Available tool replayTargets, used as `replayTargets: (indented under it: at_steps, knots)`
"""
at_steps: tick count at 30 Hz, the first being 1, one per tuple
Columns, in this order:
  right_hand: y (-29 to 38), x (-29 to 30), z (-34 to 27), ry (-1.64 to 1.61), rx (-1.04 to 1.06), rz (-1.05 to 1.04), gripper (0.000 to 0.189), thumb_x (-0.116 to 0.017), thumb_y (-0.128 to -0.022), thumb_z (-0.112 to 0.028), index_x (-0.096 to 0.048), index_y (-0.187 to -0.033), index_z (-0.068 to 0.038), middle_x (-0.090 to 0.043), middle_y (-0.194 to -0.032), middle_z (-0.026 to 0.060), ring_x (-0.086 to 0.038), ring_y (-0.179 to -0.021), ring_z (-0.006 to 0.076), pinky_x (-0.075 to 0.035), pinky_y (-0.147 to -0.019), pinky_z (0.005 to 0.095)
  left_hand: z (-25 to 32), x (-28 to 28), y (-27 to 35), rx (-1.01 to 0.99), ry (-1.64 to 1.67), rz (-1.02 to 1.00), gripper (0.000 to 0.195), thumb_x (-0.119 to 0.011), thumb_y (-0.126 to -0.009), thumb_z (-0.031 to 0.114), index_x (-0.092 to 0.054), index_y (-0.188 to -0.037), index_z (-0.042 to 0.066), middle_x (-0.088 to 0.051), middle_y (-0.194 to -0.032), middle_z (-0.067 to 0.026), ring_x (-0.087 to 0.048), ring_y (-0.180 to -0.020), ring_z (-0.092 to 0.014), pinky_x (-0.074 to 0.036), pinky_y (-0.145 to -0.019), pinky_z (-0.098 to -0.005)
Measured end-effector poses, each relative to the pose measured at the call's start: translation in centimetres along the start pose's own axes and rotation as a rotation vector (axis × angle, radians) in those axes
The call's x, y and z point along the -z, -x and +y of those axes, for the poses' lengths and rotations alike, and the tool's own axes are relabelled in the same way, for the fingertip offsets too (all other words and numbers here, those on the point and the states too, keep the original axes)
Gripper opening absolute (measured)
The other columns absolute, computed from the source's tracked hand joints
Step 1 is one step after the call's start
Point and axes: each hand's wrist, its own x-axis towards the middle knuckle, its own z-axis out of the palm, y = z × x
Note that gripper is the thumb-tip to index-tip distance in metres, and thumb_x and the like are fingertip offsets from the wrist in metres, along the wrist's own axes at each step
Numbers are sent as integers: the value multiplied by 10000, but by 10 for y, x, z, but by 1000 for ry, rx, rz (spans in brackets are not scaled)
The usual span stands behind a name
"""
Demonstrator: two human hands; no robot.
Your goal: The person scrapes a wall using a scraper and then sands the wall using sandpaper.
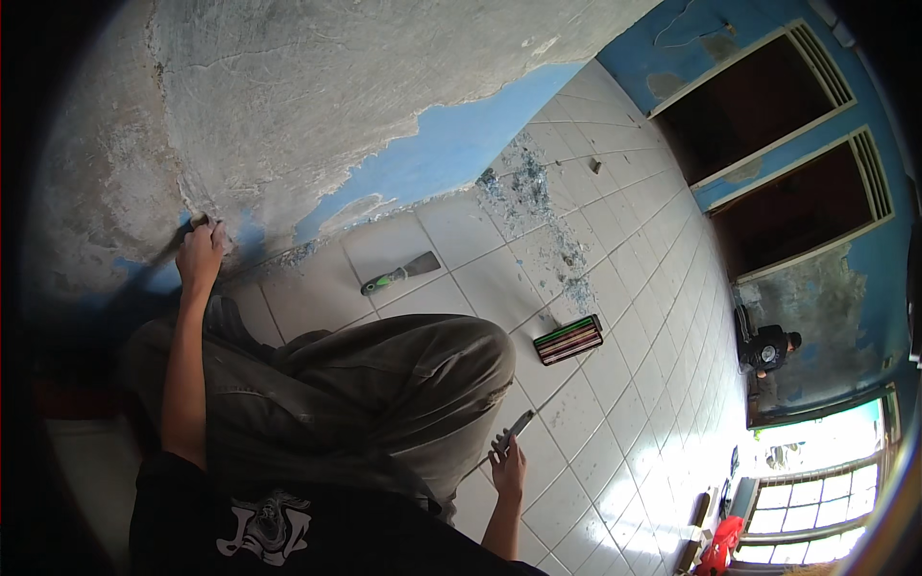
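My left hand is at the low part of the wall, its fingers closed around a small roundish-ended object. Most of that object is hidden, so its kind cannot be told. The wall there is bare grey plaster, with flaking blue paint along its foot. Low over the tiles beside my right knee, my right hand grips a slim grey object, perhaps a phone or a tool. A paint scraper with a green and black handle lies on the floor between the wall and my legs.
Blue and grey paint chips litter the tiled floor near the wall. A dark rectangular case with coloured stripes rests beyond my knee. Far right, another person is by a partly stripped wall. A red item lies near the window.
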Motion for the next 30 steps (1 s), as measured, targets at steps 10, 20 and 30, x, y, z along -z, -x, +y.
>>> replayTargets:
  at_steps: [10,20,30]
  knots:
    - [-3,-51,-44,-55,199,-172,246,-513,-882,-251,-491,-1074,-98,-573,-1022,74,-518,-918,172,-370,-803,371,-1,-5,-2,24,-31,-21,341,-477,-864,358,-574,-891,32,-591,-793,-210,-558,-775,-387,-445,-668,-454]
    - [27,-73,-61,-36,395,31,408,-445,-910,-326,-396,-1211,-54,-523,-1088,153,-508,-969,227,-385,-833,391,-21,-15,0,-17,-54,15,355,-474,-861,367,-592,-891,34,-618,-726,-168,-595,-722,-347,-449,-646,-439]
    - [44,-111,-68,-219,438,13,353,-449,-914,-283,-413,-1156,-29,-529,-988,125,-514,-804,170,-423,-707,293,-12,-6,-1,-37,15,-9,387,-498,-852,374,-575,-790,0,-573,-742,-210,-544,-744,-392,-431,-619,-449]
